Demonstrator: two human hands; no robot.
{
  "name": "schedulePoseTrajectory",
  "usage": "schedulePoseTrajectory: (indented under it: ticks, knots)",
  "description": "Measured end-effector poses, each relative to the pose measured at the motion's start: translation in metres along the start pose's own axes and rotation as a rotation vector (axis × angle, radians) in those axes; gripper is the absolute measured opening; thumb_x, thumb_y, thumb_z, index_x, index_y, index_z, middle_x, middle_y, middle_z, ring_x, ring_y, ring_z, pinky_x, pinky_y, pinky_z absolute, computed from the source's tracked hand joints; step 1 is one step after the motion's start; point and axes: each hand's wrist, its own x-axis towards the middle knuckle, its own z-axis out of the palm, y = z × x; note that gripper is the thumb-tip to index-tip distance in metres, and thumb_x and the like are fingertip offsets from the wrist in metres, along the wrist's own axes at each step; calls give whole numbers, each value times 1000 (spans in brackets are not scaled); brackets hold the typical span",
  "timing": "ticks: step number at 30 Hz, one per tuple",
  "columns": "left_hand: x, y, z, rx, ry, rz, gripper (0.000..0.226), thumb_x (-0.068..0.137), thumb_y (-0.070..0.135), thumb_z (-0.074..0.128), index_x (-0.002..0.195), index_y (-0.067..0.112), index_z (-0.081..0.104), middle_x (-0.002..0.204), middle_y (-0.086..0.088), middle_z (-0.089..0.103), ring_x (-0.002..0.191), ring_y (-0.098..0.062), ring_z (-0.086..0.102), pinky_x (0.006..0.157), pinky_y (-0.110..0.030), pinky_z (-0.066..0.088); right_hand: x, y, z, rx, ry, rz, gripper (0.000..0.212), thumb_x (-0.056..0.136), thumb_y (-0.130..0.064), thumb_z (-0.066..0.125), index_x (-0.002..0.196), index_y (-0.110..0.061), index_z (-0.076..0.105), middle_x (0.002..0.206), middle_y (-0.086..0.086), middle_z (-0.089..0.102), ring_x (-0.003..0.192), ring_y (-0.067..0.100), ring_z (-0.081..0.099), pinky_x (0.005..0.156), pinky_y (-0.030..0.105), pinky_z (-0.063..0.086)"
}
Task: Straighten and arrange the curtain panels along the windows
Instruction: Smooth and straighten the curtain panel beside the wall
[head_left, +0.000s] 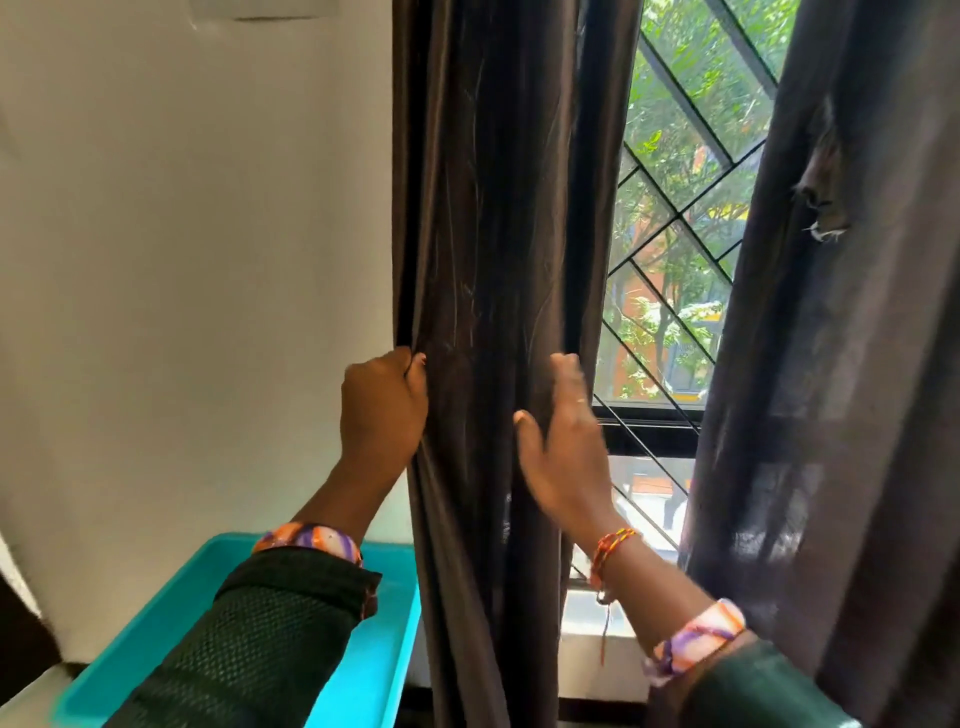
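Nearest the camera, two forearms reach up from the bottom edge: a black mesh sleeve (249, 649) on the left arm and a dark green sleeve (748, 691) on the right, each with an orange, purple and white band at the cuff. An orange and yellow thread bracelet (610, 551) circles the right wrist, its loose end hanging down.

Under the left forearm sits a turquoise plastic tub (384, 670) against the white wall (182, 260), near the bottom left corner of the view. What it holds cannot be told, since the arm covers most of its inside.

Up ahead hangs the left curtain panel (493, 208), dark brown with a slight sheen, gathered into long vertical folds between the wall's edge and the window. The left hand (382, 408) is clenched around this panel's left edge, fingers curled into the fabric and bunching it. The right hand (563, 452) lies against the panel's right edge with fingers nearly straight and the thumb spread out; it is blurred, and it presses the cloth flat rather than gripping it.

Beyond the right hand, the window (675, 234) shows a black diamond-pattern grille with green trees and an orange building outside. The right curtain panel (831, 364), a duller and thinner brown cloth, hangs along the window's right side, with a ragged torn spot (823, 208) on its inner edge.
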Motion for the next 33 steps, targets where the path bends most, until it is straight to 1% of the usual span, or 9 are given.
schedulePoseTrajectory:
  ticks: [4,8,13,17,22,25,27,30,33]
  knots:
    - [3,-18,-17,13,13,-24,33,96,22,45,97,-4,65,88,-21,69,78,-33,65,76,-27,46,28,10,-10,48,-43,226,82,82,-23,68,146,-5,21,144,15,42,131,28,43,108,33,35]
    - [6,-30,-26,19,12,-13,33,96,22,45,98,-4,65,92,-21,69,81,-34,65,74,-22,42,47,3,-3,42,-46,311,92,75,-37,73,146,-8,22,127,17,57,118,33,54,100,40,44]
    - [11,-40,-26,0,-4,6,33,96,22,44,98,-3,65,91,-20,69,80,-31,65,71,-17,36,55,-2,9,-36,31,401,71,84,-27,64,141,-5,28,125,23,56,115,39,54,92,41,44]
    - [15,-47,-21,-46,-28,9,33,95,24,44,99,-2,64,92,-18,69,80,-30,65,72,-18,37,48,-9,13,-197,65,376,53,91,-11,46,142,-11,33,115,27,60,106,44,57,87,44,46]
    - [16,-53,-13,-125,-68,52,31,95,22,45,95,-1,64,86,-19,68,76,-31,65,70,-21,41,13,-34,15,-382,109,244,68,92,-4,40,150,-21,10,103,23,64,95,42,60,76,43,47]
    - [12,-46,-5,-193,-101,134,28,95,18,46,88,-2,65,77,-19,67,69,-31,65,65,-23,44,-10,-45,29,-375,10,108,85,88,2,40,142,-25,-20,98,19,64,88,40,62,70,42,46]
    - [9,-37,1,-263,-145,167,28,95,16,48,82,-2,64,73,-18,66,66,-29,64,63,-25,49,-15,-50,40,-296,-45,88,92,87,3,41,137,-31,-28,98,17,65,88,37,64,73,40,49]
    - [6,-25,7,-356,-169,213,27,92,11,51,74,-4,63,68,-17,65,54,-20,57,53,-5,38,-15,-54,57,-229,-73,90,95,91,-5,44,129,-42,-35,98,15,66,86,30,66,80,43,53]
    - [4,-22,9,-429,-144,228,25,90,7,53,69,-4,62,60,-15,62,45,0,40,51,0,37,-19,-53,72,-180,-77,77,91,94,-14,46,125,-43,-35,109,12,64,91,24,65,85,42,53]
